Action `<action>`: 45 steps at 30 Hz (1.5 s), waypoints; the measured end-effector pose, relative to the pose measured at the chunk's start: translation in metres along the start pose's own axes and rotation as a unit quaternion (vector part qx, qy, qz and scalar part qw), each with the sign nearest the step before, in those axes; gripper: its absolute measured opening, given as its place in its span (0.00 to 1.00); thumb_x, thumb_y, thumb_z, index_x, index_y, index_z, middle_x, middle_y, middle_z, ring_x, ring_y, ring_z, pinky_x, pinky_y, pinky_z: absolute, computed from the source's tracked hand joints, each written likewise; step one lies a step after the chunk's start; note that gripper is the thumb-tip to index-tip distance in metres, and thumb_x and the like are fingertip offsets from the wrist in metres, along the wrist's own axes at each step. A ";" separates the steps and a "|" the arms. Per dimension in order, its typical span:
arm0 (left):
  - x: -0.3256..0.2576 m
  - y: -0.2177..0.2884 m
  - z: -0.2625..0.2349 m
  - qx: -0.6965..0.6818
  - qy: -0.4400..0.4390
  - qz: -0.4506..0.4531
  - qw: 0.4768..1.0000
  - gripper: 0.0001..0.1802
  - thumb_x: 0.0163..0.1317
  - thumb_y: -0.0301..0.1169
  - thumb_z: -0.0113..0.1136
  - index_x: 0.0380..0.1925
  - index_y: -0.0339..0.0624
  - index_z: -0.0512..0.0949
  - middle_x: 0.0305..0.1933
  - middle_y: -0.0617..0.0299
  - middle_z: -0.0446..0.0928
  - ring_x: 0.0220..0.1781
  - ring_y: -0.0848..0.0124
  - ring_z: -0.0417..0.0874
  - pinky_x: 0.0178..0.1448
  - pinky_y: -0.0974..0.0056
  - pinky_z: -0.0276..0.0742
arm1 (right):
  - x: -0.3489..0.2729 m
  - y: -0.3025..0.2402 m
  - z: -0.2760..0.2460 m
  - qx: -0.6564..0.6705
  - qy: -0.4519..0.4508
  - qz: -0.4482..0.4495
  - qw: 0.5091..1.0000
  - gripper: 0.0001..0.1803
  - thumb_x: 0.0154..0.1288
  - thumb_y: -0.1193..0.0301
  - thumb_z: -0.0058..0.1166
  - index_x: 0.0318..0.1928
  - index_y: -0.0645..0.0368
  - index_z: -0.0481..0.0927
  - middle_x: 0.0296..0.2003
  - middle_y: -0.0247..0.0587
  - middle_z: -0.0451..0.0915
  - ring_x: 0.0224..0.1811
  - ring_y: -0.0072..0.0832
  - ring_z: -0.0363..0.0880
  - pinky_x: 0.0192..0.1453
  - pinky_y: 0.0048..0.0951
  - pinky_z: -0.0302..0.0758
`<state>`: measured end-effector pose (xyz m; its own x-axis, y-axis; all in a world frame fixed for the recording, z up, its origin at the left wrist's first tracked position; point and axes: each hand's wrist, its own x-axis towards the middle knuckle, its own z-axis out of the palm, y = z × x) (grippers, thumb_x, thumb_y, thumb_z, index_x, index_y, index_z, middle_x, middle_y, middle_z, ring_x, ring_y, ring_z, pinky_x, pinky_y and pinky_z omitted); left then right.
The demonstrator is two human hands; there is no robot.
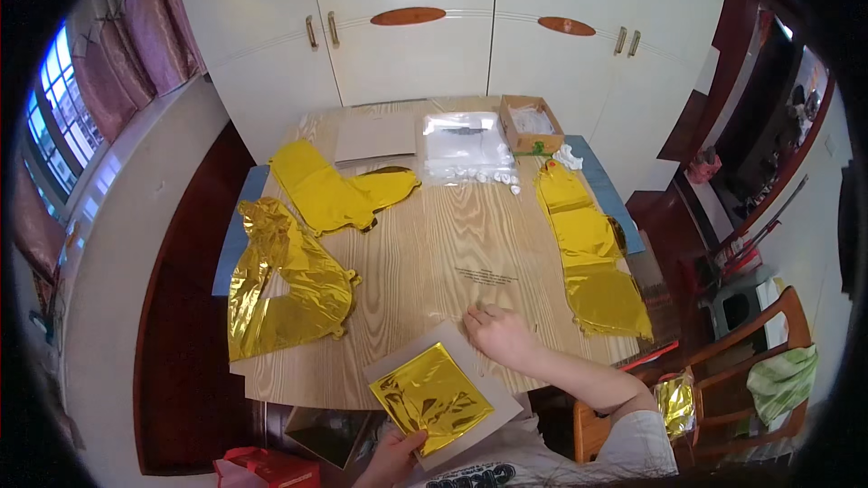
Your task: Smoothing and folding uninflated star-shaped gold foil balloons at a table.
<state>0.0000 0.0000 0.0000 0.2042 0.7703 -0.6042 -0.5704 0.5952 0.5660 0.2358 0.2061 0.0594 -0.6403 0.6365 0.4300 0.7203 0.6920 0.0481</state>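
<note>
the left hand (396, 458) pinches a grey card (473, 367) with a folded gold foil square (432, 395) at the near table (407, 262) edge. the right hand (499, 336) is curled over the table; i cannot tell whether it pinches anything. 1 long gold foil piece (583, 239) lies right.

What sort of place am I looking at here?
Probably a room in a home: pink curtains hang by a barred window, with a large white cupboard and a wooden chair.
</note>
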 end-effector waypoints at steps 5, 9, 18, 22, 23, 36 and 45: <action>0.018 -0.024 -0.047 0.017 -0.038 0.012 0.999 0.11 0.68 0.23 0.53 0.48 0.34 0.77 0.45 0.57 0.82 0.43 0.69 0.83 0.50 0.63 0.79 | -0.003 0.008 0.005 0.025 -0.002 -0.012 1.000 0.06 0.51 0.71 0.55 0.29 0.59 0.80 0.30 0.36 0.80 0.36 0.30 0.81 0.33 0.30 0.80; -0.007 0.007 0.010 0.012 0.017 0.006 1.000 0.12 0.68 0.22 0.52 0.50 0.33 0.76 0.47 0.55 0.81 0.44 0.69 0.82 0.50 0.63 0.79 | -0.003 0.015 0.007 0.137 -0.040 0.042 0.989 0.05 0.57 0.70 0.55 0.30 0.58 0.81 0.30 0.38 0.79 0.37 0.32 0.81 0.36 0.32 0.79; -0.008 0.014 0.019 0.055 0.026 -0.016 0.998 0.12 0.68 0.23 0.52 0.50 0.32 0.76 0.49 0.54 0.80 0.46 0.68 0.82 0.52 0.63 0.78 | 0.003 0.007 -0.015 0.140 -0.055 0.026 0.988 0.08 0.58 0.69 0.55 0.36 0.60 0.80 0.32 0.41 0.79 0.38 0.37 0.82 0.41 0.36 0.79; -0.010 0.020 0.040 -0.001 0.049 0.034 0.998 0.11 0.67 0.23 0.55 0.47 0.29 0.77 0.47 0.55 0.80 0.46 0.68 0.81 0.53 0.64 0.77 | 0.000 0.007 -0.011 0.159 -0.078 -0.009 0.984 0.11 0.55 0.70 0.55 0.38 0.61 0.80 0.33 0.42 0.80 0.37 0.38 0.83 0.41 0.37 0.79; -0.006 0.016 0.037 -0.048 0.032 0.067 0.996 0.11 0.67 0.22 0.54 0.47 0.29 0.77 0.47 0.55 0.80 0.46 0.68 0.81 0.54 0.64 0.77 | 0.001 0.009 -0.010 0.165 -0.090 -0.013 0.982 0.11 0.55 0.71 0.55 0.39 0.61 0.80 0.33 0.43 0.81 0.37 0.38 0.83 0.40 0.37 0.79; 0.005 -0.004 0.044 -0.002 0.054 0.093 0.994 0.10 0.68 0.24 0.54 0.46 0.31 0.77 0.44 0.57 0.81 0.40 0.70 0.83 0.45 0.65 0.80 | 0.003 0.004 -0.015 0.289 -0.156 0.075 0.942 0.08 0.59 0.71 0.55 0.38 0.59 0.81 0.35 0.47 0.81 0.36 0.46 0.82 0.41 0.42 0.80; 0.013 -0.014 0.063 -0.034 0.075 0.051 0.995 0.06 0.69 0.28 0.55 0.40 0.37 0.78 0.35 0.63 0.80 0.30 0.76 0.78 0.31 0.70 0.73 | -0.003 -0.018 -0.008 0.225 -0.077 0.032 0.971 0.07 0.53 0.73 0.56 0.33 0.62 0.77 0.32 0.46 0.79 0.35 0.41 0.82 0.34 0.40 0.80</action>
<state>0.0607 0.0163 0.0200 0.0240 0.7805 -0.6247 -0.6353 0.4944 0.5933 0.2271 0.1894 0.0650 -0.6548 0.7031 0.2774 0.5931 0.7055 -0.3881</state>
